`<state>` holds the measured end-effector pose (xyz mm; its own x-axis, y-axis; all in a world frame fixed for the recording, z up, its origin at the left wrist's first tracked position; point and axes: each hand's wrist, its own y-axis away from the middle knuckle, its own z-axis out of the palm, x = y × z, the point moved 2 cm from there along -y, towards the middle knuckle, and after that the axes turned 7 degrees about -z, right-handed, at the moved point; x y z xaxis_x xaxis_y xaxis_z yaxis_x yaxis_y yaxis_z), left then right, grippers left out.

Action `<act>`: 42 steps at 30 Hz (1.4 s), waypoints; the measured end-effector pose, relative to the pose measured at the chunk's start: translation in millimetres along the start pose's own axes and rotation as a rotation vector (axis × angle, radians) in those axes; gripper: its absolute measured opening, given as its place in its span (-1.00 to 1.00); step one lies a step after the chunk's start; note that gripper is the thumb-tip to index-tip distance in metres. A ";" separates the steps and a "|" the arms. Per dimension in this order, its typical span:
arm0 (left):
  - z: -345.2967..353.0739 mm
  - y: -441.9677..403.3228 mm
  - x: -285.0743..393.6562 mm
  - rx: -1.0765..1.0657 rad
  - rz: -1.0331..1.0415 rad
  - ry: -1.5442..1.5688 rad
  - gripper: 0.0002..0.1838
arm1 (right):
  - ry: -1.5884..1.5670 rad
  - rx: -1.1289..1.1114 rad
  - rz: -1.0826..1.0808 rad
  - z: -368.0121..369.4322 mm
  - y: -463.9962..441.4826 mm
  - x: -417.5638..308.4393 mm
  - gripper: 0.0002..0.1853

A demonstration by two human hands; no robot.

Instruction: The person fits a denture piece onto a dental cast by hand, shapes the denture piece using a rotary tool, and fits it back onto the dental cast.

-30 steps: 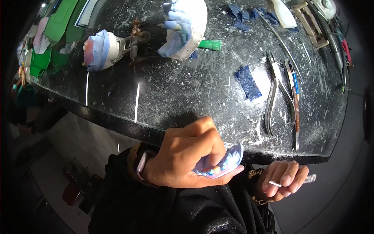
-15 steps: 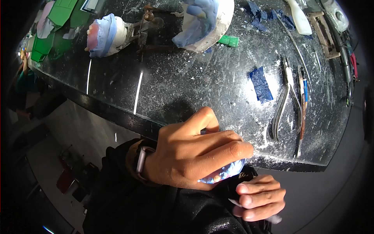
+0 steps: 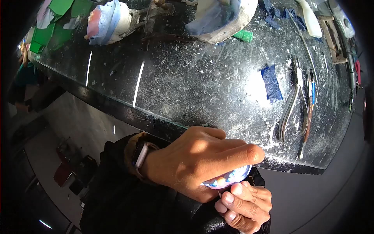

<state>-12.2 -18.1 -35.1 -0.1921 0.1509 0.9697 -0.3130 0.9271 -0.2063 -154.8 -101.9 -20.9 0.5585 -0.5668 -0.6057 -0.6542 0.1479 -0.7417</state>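
Blue toothed piece [image 3: 236, 174] clasped in left hand [image 3: 204, 158]; right hand [image 3: 248, 205] just beside.

The left hand [image 3: 194, 160] is held with its back uppermost and its fingers [image 3: 230, 156] bent. The right hand [image 3: 246, 208] is positioned just beside it, nearer the body, with fingers curled together and fingertips [image 3: 230, 198] directed toward the left hand.

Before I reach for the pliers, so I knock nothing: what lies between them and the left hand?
In the head view, only black tabletop, strewn with white dust, shows between the left hand and the pliers.
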 end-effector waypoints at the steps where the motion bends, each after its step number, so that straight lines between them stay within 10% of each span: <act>1: 1.7 0.4 -1.7 0.014 0.014 0.003 -0.44 | -0.027 -0.045 0.130 -3.2 -4.7 -6.7 -0.80; 9: 6.7 -0.6 -1.9 0.067 0.022 -0.037 -0.44 | 0.100 0.298 0.538 22.6 -27.4 -35.3 -0.82; 15: 8.0 -1.7 -0.2 0.095 0.018 -0.056 -0.38 | -0.107 -0.171 0.343 -5.1 -32.1 -16.4 -0.81; 42: 5.9 -1.4 -1.5 0.100 0.030 -0.044 -0.41 | -0.039 -0.163 0.171 -3.4 -23.1 -13.6 -0.88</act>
<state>-17.0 -21.6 -37.1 -0.2429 0.1613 0.9566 -0.3970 0.8832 -0.2497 -149.0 -100.3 5.4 0.4496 -0.5125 -0.7316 -0.8131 0.1041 -0.5727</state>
